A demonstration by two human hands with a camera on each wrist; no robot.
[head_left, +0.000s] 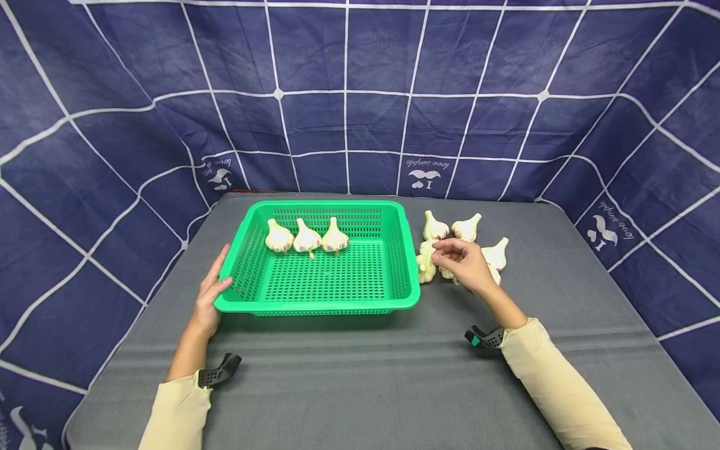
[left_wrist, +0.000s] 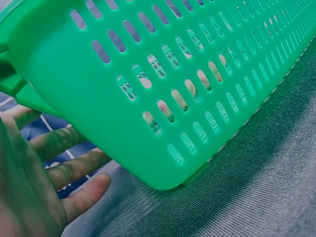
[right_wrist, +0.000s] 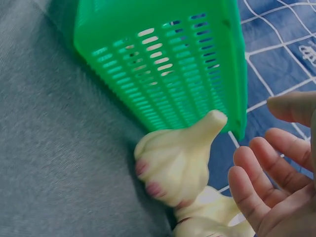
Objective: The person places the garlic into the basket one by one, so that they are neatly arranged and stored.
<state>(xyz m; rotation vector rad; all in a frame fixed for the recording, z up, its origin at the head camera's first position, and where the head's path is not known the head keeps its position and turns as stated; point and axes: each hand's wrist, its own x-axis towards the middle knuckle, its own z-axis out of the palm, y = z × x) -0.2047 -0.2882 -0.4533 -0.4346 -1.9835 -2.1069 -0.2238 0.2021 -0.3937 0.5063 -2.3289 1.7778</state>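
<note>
A green plastic basket (head_left: pixel 326 306) stands on the grey cloth with three garlic bulbs (head_left: pixel 307 239) lined up along its back. My left hand (head_left: pixel 209 297) is at the basket's left side, thumb by the rim; in the left wrist view its fingers (left_wrist: pixel 69 170) stretch out beside the basket's corner. To the right of the basket, my right hand (head_left: pixel 465 262) hovers over several more garlic bulbs (head_left: pixel 495 255), partly hiding them. Seen from the right wrist, its fingers are loosely bent with nothing between them, near a bulb (right_wrist: pixel 173 160) beside the basket wall.
Grey cloth (head_left: pixel 337 387) covers the table. A dark blue curtain with white grid lines (head_left: pixel 377 119) hangs behind and along both sides. The loose bulbs lie close to the basket's right wall, some reaching farther right and back.
</note>
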